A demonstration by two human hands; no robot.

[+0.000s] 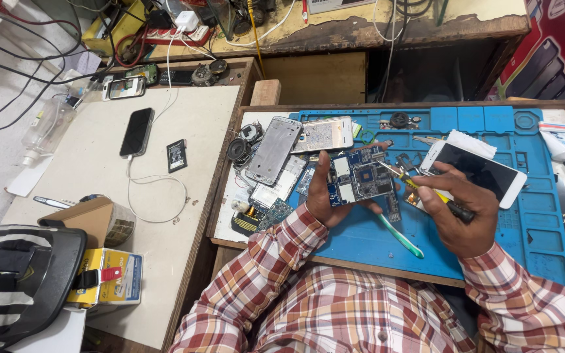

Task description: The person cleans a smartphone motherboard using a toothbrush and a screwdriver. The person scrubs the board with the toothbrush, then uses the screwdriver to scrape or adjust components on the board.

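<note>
- Left hand point(325, 196): fingers curled around a blue circuit board point(359, 178), gripping its left edge, above the near-left part of the blue work mat point(531, 216).
- Right hand point(458, 209): fingers closed around a yellow-and-black screwdriver point(426, 193), tip touching the board's right edge.
- Green toothbrush point(400, 236): on the mat, just near of the board.
- White smartphone point(479, 171): face up, right of the board, behind the right hand.
- Silver phone frame point(274, 150): left of the board, far side.
- Black phone point(136, 131): on the left table, charging cable attached.
</note>
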